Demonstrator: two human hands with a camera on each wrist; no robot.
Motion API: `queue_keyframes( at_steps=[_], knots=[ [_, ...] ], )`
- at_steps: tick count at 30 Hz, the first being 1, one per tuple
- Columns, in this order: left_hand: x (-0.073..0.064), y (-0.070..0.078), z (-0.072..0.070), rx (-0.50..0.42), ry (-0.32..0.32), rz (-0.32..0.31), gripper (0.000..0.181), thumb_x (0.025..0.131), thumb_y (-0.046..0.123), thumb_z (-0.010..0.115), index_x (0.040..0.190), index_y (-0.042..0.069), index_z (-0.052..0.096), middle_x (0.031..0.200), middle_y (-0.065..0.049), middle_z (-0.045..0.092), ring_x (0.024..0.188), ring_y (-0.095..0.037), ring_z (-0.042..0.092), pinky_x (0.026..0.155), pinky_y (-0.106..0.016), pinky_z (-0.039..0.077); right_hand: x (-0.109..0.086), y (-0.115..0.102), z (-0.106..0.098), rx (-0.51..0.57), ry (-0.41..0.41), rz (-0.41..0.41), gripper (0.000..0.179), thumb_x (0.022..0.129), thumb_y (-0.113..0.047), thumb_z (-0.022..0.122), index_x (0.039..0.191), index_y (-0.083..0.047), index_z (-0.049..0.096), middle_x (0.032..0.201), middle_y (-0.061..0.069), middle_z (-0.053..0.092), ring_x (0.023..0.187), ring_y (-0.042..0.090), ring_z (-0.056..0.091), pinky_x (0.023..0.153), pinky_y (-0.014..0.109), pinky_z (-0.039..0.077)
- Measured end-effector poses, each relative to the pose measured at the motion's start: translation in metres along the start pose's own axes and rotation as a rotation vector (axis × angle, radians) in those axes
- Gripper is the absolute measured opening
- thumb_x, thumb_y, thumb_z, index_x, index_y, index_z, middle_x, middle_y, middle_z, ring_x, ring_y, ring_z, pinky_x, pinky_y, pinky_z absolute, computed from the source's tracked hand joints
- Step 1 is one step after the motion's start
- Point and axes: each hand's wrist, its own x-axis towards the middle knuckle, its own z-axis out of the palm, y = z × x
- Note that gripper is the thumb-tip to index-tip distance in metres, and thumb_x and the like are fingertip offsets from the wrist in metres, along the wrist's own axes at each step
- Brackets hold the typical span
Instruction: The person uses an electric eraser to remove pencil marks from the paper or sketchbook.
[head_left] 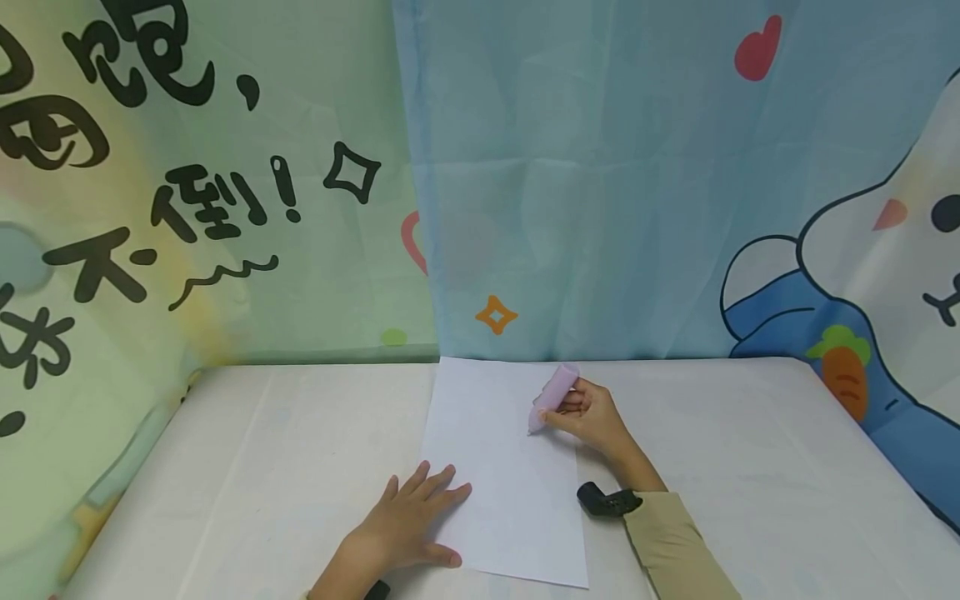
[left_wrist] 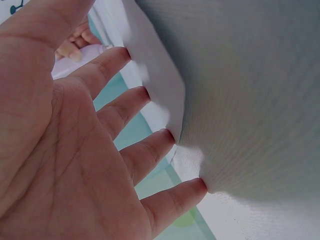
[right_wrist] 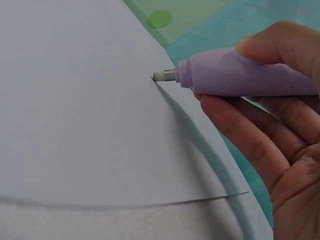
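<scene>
A white sheet of paper (head_left: 502, 500) lies lengthwise on the table. My right hand (head_left: 596, 412) grips a thick lilac electric eraser (head_left: 556, 393), tilted over the right side of the sheet. In the right wrist view, the thumb presses on the eraser's body and the fingers curl beneath it. Its white tip in a metal collar (right_wrist: 167, 75) meets the paper, where a small dark mark shows. My left hand (head_left: 408, 517) rests with spread fingers along the sheet's lower left edge. In the left wrist view, some fingertips (left_wrist: 142, 93) touch the paper and the little finger touches the tablecloth.
A white cloth covers the table (head_left: 300, 450). Behind it hangs a printed backdrop (head_left: 600, 208) with lettering on the left and a cartoon rabbit on the right. A black device (head_left: 609, 502) is strapped at my right wrist, beside a tan sleeve (head_left: 671, 537).
</scene>
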Motion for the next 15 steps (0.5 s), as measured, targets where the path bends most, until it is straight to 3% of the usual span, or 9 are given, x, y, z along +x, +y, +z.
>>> queue_keyframes(
  at_steps=[15],
  knots=[
    [0.0001, -0.0007, 0.0002, 0.008, 0.0, 0.003, 0.082, 0.076, 0.046, 0.077, 0.147, 0.021, 0.045, 0.156, -0.008, 0.036, 0.144, -0.039, 0.027, 0.109, -0.068, 0.025, 0.0002, 0.0019, 0.0006, 0.024, -0.019, -0.019, 0.039, 0.076, 0.015, 0.069, 0.109, 0.024, 0.051, 0.094, 0.037, 0.066, 0.076, 0.002, 0.067, 0.07, 0.018, 0.056]
  ],
)
